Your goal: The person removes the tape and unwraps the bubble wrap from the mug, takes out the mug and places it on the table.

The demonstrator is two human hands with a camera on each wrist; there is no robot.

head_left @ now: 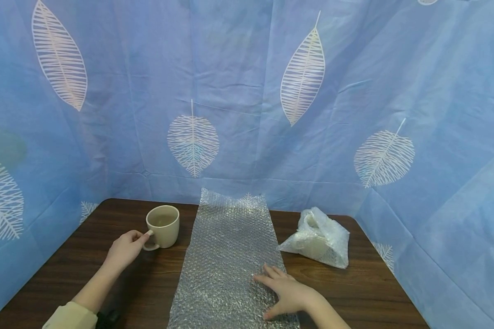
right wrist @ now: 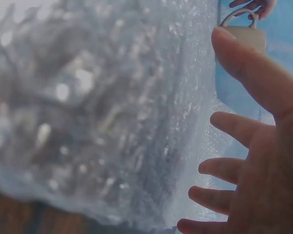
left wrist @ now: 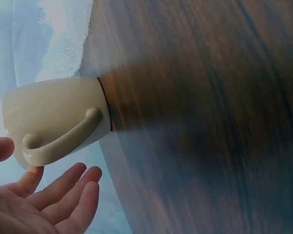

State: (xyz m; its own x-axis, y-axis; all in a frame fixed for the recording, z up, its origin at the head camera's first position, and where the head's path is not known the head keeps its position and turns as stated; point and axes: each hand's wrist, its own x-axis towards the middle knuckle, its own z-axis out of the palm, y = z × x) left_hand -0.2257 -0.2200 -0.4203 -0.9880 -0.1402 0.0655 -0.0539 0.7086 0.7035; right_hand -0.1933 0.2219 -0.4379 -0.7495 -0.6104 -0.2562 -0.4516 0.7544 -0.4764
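ok so the dark wood table [head_left: 366,292] is your base, and the bubble wrap sheet [head_left: 230,246] runs six to twelve o'clock up the middle. Its far end doesn't look flat to me, so I'd smooth that out with a light touch, no point squashing bubbles. The wrapped bundle [head_left: 321,242] sits at one o'clock, right by the sheet's edge, so don't bump it. Your right hand [head_left: 290,290] is spread wide at the sheet's four o'clock side, gripping nothing; can't tell if it's pressing or just hovering. Your left hand [head_left: 125,249] is at the mug [head_left: 166,228], upright on the wood at eleven o'clock. Index finger [left wrist: 33,178] meets the handle [left wrist: 63,145], but I can't tell if the thumb [left wrist: 0,150] really closes on it. imo get a proper pinch before any lift.
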